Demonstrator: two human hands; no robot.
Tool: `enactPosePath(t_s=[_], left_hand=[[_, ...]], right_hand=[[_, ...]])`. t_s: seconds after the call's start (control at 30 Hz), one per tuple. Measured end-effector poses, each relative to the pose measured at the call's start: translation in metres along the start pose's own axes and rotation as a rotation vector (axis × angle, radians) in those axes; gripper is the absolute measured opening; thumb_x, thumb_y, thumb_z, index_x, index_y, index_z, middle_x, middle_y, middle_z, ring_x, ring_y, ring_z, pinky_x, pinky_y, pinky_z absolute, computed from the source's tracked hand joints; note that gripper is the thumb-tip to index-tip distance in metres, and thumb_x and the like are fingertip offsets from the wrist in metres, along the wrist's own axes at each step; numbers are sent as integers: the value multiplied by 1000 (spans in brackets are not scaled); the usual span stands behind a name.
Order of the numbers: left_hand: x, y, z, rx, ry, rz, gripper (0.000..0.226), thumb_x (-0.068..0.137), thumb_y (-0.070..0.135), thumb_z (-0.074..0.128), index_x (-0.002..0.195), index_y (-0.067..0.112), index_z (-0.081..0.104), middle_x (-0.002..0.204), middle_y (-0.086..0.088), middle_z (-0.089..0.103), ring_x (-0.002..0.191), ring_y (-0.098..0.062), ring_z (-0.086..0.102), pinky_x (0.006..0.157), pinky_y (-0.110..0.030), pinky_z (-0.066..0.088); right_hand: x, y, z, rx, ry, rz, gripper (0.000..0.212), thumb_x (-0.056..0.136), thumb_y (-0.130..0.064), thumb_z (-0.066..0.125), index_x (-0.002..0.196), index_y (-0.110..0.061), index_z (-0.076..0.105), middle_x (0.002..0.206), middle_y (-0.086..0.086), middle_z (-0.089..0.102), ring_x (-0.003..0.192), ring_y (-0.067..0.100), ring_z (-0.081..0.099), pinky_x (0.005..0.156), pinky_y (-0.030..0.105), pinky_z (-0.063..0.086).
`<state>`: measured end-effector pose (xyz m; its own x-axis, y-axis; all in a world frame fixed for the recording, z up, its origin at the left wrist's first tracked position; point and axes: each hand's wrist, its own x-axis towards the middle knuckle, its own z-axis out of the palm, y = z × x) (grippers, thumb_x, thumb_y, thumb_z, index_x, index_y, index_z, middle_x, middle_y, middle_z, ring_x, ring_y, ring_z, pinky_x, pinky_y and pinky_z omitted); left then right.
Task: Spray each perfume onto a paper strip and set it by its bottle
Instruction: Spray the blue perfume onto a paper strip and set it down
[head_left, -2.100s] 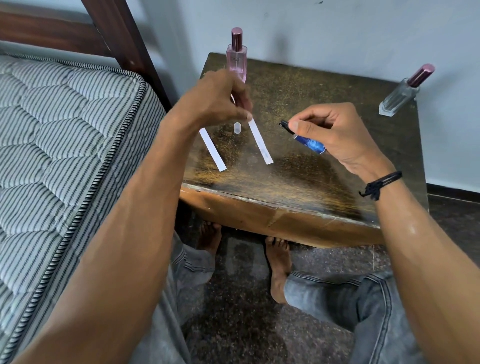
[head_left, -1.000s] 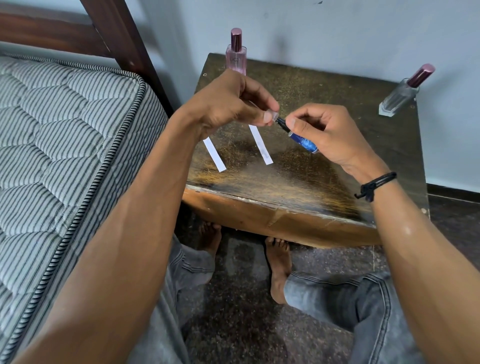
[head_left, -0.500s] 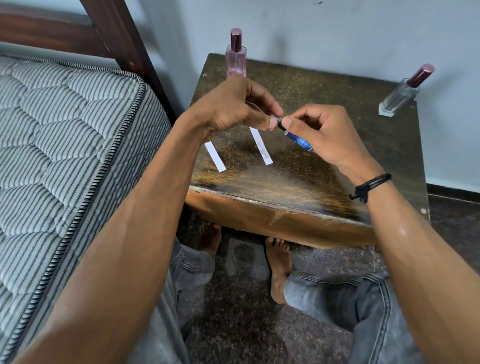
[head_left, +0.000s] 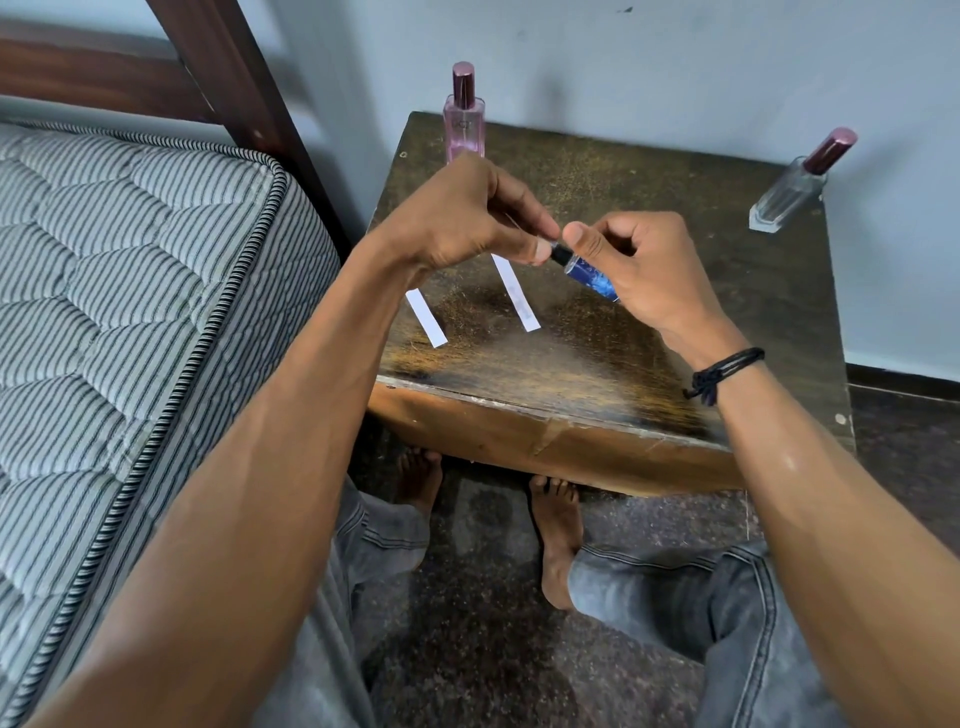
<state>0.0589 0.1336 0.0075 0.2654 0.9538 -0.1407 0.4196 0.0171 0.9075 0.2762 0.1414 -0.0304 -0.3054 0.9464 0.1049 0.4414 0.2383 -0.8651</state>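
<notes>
Well, the weak point as I see it is the cap (head_left: 552, 245), a tiny clear piece at the tip of the vial (head_left: 592, 274). My left hand (head_left: 467, 223) has its fingers curled, thumb and forefinger pinching that cap. My right hand (head_left: 641, 270) is wrapped around the blue vial's body, thumb up near the black collar. If the pinch is off-axis, I judge the cap could pop loose, drop to the table (head_left: 571, 364) and roll off the front edge. A squeeze too near the collar might also fire spray onto my own fingers, since the tip points straight at the left hand.

Both hands meet above the middle of the table, off its surface. The left strip (head_left: 426, 318) and right strip (head_left: 516, 293) lie flat beneath them. The right one runs out from under the left thumb, and the left one is partly hidden by my left wrist. A careless forearm could brush either out of place. The pink bottle (head_left: 464, 119) stands capped at the back left, just behind the left hand. The clear bottle (head_left: 795, 187) stands capped at the back right corner, well apart from both hands.
</notes>
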Motion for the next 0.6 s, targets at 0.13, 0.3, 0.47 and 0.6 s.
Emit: enactPosePath(t_s=[0.13,0.3,0.47,0.6], left_hand=[[0,2,1,42,6,0,20,76,4,86,96,6,80,91,-13,78,81,-16,71,86,-28,59],[1,3,4,85,16,-11,20,74,4,86,93,10,81,90,-9,79,89,-27,75,92,-36,59],[1,5,5,103,31,-16,20,74,0,86,93,3,80,87,-8,79,77,-12,72,84,-24,60],[1,6,7,127,15,-8,17,74,0,86,90,2,80,82,-4,77,69,-4,68,73,-15,55]], right_hand=[[0,1,2,-12,7,-8,46,95,-46,69,69,-7,68,53,-6,44,46,3,33,49,19,23],[-1,3,4,-19,12,-26,51,96,-44,69,58,-12,57,49,-12,36,46,4,31,49,19,22],[-3,1,11,-1,39,-46,54,98,-42,67,54,-19,45,45,-14,35,48,5,30,51,22,22],[-3,1,14,-9,54,-42,55,98,-42,67,55,-13,49,51,-12,33,50,5,29,52,25,22]])
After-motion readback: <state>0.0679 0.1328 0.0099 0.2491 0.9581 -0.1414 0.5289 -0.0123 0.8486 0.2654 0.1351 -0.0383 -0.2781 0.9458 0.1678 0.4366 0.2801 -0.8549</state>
